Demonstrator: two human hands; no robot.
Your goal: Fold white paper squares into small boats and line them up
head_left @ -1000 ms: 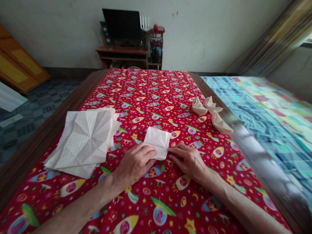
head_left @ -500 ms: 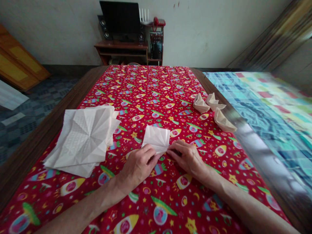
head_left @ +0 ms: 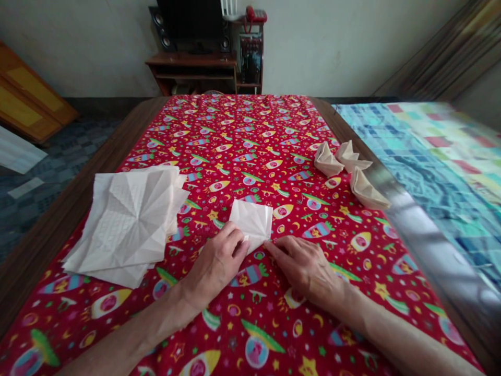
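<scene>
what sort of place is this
Most likely a room in someone's home. A desk with a monitor stands against the far wall, a red telephone sits beside it, and a wooden cabinet is at the left. Which room exactly, I can't tell.

We are folding up the paper square (head_left: 251, 215) at six o'clock; its near edge, straight a second ago, is slanting toward four. Our left hand (head_left: 219, 257) is curling tighter at seven, our right hand (head_left: 307, 263) straightening a finger at five. Our view is tipping down, cropping the monitor (head_left: 190, 23).
</scene>
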